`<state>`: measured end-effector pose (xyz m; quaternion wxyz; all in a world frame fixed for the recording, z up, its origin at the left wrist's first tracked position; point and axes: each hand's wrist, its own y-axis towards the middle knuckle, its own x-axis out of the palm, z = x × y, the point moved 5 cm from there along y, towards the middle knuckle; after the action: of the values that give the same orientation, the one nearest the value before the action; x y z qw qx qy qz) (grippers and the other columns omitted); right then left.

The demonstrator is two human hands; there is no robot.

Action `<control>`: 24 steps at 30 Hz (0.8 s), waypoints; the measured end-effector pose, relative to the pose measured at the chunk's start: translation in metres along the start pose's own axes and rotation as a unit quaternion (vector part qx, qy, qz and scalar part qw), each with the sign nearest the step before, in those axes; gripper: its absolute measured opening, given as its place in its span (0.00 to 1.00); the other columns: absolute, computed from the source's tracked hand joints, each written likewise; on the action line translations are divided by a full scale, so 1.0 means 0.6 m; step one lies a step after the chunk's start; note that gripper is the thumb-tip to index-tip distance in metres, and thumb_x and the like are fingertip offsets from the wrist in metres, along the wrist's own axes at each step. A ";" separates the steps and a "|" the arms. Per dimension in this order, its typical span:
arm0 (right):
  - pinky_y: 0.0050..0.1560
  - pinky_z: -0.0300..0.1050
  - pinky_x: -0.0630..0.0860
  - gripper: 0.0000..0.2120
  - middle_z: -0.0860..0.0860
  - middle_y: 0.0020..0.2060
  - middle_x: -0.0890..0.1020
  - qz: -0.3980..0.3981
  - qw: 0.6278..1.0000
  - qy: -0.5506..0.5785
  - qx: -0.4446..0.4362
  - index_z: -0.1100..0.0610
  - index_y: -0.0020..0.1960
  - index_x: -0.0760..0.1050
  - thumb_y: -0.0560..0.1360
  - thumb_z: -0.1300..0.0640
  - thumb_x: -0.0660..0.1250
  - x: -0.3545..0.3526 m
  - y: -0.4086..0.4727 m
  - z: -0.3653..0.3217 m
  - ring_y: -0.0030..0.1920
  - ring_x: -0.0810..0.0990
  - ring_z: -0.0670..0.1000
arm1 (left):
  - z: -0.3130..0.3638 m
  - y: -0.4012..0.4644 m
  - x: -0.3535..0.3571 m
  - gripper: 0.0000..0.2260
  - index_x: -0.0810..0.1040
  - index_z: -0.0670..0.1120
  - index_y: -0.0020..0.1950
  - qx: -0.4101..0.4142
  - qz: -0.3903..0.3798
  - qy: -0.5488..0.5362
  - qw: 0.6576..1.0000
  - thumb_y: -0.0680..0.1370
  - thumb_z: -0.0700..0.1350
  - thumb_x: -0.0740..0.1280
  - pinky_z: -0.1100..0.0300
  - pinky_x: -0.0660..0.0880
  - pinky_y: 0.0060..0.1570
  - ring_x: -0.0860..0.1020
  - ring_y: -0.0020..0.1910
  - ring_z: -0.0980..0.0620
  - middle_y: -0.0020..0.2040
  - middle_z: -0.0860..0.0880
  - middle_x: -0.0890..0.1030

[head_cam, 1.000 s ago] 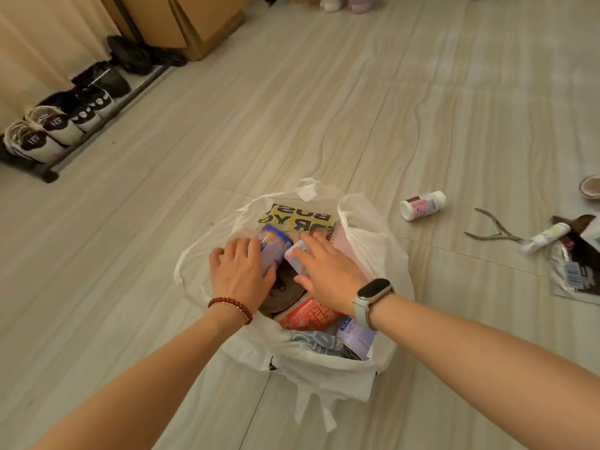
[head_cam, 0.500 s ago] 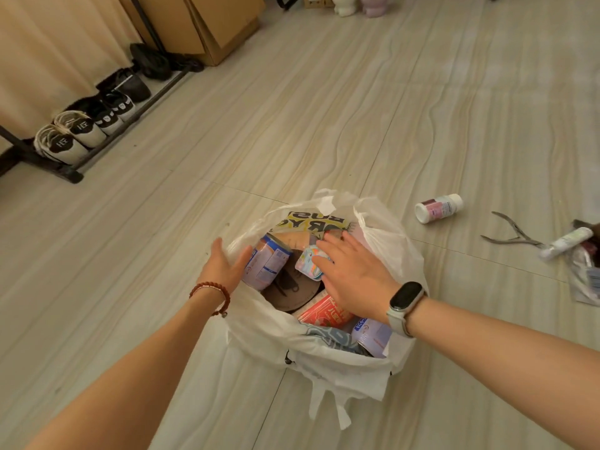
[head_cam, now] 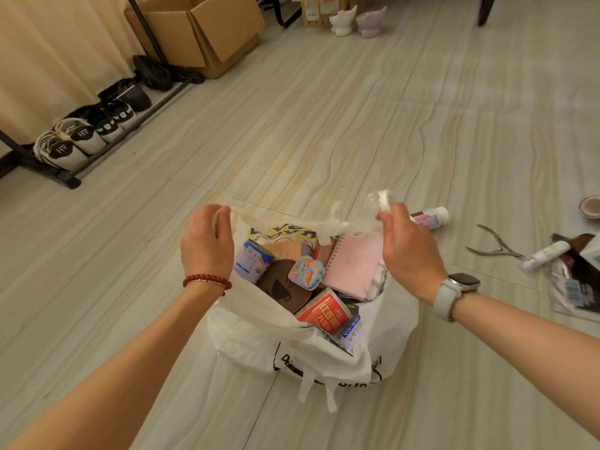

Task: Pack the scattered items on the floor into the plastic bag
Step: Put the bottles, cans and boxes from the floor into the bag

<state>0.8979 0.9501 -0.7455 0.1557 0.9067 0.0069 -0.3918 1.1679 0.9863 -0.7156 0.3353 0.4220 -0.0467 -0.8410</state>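
Note:
The white plastic bag (head_cam: 259, 332) stands on the floor in front of me, its mouth pulled wide. My left hand (head_cam: 206, 245) grips the far left rim and my right hand (head_cam: 406, 248) pinches the far right handle. Inside lie a pink spiral notebook (head_cam: 354, 266), a red packet (head_cam: 324, 311), a blue-labelled can (head_cam: 250, 261), a brown disc (head_cam: 279, 287) and a pastel pony sticker (head_cam: 306, 272). On the floor to the right lie a small white bottle (head_cam: 433, 217), metal nippers (head_cam: 495, 246), a white tube (head_cam: 545, 254) and a foil packet (head_cam: 574, 287).
A shoe rack (head_cam: 81, 134) with several sneakers runs along the left wall by a curtain. An open cardboard box (head_cam: 201, 30) stands at the back left, two small figurines (head_cam: 357, 21) at the back. A tape roll (head_cam: 591, 206) sits at the far right edge.
Both hands came out of the bag, where they were pressing the items down, and took hold of its rim, lifting and spreading the mouth. The camera view moved closer.

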 end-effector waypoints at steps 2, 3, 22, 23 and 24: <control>0.36 0.45 0.64 0.14 0.58 0.48 0.81 -0.004 1.000 -0.003 0.009 0.62 0.60 0.68 0.80 0.56 0.51 -0.008 0.000 0.003 0.40 0.77 0.60 | 0.004 -0.008 0.012 0.13 0.76 0.43 0.53 -0.020 -0.049 0.077 0.996 0.79 0.50 0.57 0.57 0.67 0.43 0.74 0.46 0.43 0.49 0.43 0.72; 0.36 0.45 0.63 0.14 0.58 0.48 0.80 -0.031 0.999 -0.035 0.011 0.61 0.58 0.69 0.80 0.54 0.50 -0.005 -0.006 0.010 0.40 0.75 0.59 | 0.002 -0.015 0.019 0.14 0.77 0.45 0.54 -0.022 -0.082 0.125 0.989 0.79 0.52 0.57 0.55 0.69 0.44 0.73 0.48 0.43 0.51 0.44 0.69; 0.62 0.40 0.64 0.19 0.51 0.66 0.68 -0.110 0.971 -0.121 0.174 0.55 0.68 0.64 0.78 0.59 0.55 -0.212 -0.221 0.282 0.65 0.67 0.50 | 0.362 -0.323 0.245 0.16 0.69 0.48 0.58 0.424 -0.342 0.000 0.839 0.73 0.51 0.56 0.48 0.72 0.54 0.74 0.57 0.43 0.59 0.43 0.75; 0.61 0.42 0.65 0.19 0.51 0.66 0.68 -0.109 0.962 -0.134 0.212 0.55 0.68 0.64 0.78 0.60 0.55 -0.235 -0.255 0.315 0.65 0.67 0.51 | 0.377 -0.356 0.268 0.17 0.69 0.48 0.59 0.435 -0.375 -0.002 0.819 0.73 0.51 0.55 0.49 0.72 0.53 0.75 0.57 0.42 0.60 0.43 0.75; 0.61 0.44 0.66 0.19 0.52 0.65 0.69 -0.107 0.950 -0.148 0.252 0.55 0.68 0.64 0.77 0.60 0.56 -0.258 -0.291 0.348 0.64 0.68 0.53 | 0.391 -0.389 0.292 0.18 0.68 0.48 0.60 0.440 -0.411 -0.003 0.798 0.73 0.52 0.54 0.49 0.72 0.54 0.75 0.57 0.42 0.60 0.43 0.75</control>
<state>0.6192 1.0732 -0.8182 -0.1219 0.8420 -0.0179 -0.5253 0.7983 1.0126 -0.7691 -0.2639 0.5013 -0.2347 -0.7899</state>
